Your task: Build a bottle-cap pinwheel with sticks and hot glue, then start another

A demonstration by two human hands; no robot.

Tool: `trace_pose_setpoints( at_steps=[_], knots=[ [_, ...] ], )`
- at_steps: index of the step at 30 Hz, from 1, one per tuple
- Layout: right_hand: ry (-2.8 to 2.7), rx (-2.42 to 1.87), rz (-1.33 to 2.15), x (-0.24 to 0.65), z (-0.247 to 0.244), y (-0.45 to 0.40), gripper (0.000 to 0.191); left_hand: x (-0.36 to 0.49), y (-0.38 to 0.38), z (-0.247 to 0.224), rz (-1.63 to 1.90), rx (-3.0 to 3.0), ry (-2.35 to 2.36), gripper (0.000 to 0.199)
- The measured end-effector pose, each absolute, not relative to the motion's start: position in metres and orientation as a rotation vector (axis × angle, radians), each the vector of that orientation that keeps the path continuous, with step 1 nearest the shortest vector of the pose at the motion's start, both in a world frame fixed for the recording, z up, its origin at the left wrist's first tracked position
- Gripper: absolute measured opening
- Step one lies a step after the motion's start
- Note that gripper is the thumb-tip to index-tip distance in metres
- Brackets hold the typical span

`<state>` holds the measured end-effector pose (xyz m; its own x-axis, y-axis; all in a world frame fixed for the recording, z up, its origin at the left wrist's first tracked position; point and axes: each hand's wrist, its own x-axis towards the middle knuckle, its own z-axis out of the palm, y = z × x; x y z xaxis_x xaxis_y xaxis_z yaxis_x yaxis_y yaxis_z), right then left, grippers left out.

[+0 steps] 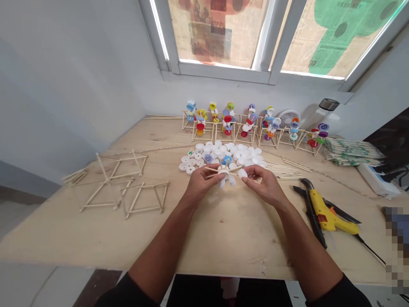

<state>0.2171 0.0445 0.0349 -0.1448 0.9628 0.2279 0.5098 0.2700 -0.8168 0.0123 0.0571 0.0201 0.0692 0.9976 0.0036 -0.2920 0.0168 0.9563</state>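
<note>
White plastic cap: right hand, grip clamped on it. Left hand, grip clamped on the spoked wheel, over mid table, near side of the cap pile. Best: brace wheel steady, keep cap square, don't twist. Wheel looks pale: wooden spokes, white caps near, blue cap far.

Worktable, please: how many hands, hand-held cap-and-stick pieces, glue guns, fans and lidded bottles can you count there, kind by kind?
Hands: 2, the left hand and the right hand
Hand-held cap-and-stick piece: 1
Yellow glue gun: 1
White fan: 1
Lidded bottle: 1
Total: 6
</note>
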Motion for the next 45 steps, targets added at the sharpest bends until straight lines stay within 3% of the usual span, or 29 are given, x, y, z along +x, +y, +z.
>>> trace_pose_setpoints(
  at_steps=[16, 41, 45],
  knots=[
    [-1.935, -1.382, 0.705, 0.2171, 0.0402, 0.0412, 0.018, 0.0109, 0.0553, 0.021, 1.133, 1.162, 1.03, 0.045],
    [-2.074, -1.361, 0.719, 0.223, 0.0378, 0.0417, 0.012, 0.0092, 0.0544, 0.0251, 1.069, 1.173, 1.009, 0.041],
    [-2.04, -1.32, 0.777, 0.2254, 0.0356, 0.0419, 0.021, 0.0081, 0.0551, 0.0237, 1.054, 1.193, 1.012, 0.042]
  ],
)
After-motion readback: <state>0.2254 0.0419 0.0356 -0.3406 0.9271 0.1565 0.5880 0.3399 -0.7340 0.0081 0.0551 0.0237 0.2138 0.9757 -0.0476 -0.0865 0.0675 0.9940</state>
